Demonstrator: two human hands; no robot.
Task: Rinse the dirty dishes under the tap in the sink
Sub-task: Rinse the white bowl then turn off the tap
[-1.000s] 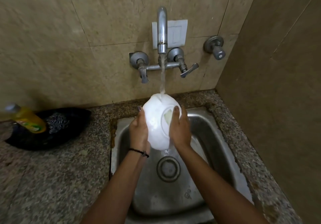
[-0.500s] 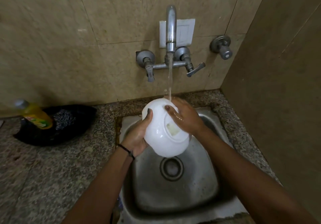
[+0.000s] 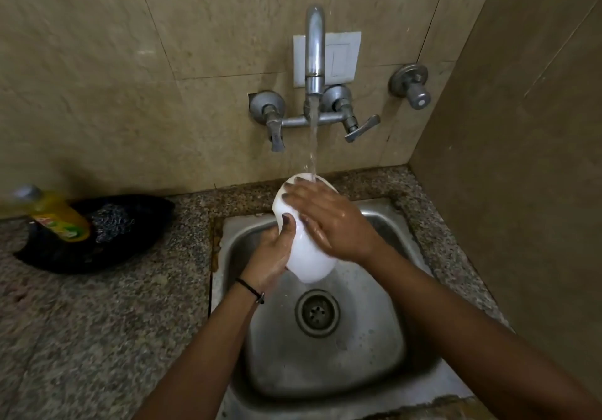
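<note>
White bowl under running tap water, above the sink.

The speckled granite table (image 3: 97,338) frames a square stainless steel sink (image 3: 384,370); the curved chrome wall tap (image 3: 314,48) streams onto a round white ceramic bowl (image 3: 306,256) held tilted over the basin. The left hand (image 3: 272,256) grips its rim with curled fingers; the right hand (image 3: 329,220) lies spread, flat on its surface.

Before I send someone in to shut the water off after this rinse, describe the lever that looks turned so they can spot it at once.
Start at the tall spout on the tiled wall above the sink. A horizontal pipe beneath it carries two valves. The right lever sticks out sideways at a slant, while the left lever hangs straight down.
</note>
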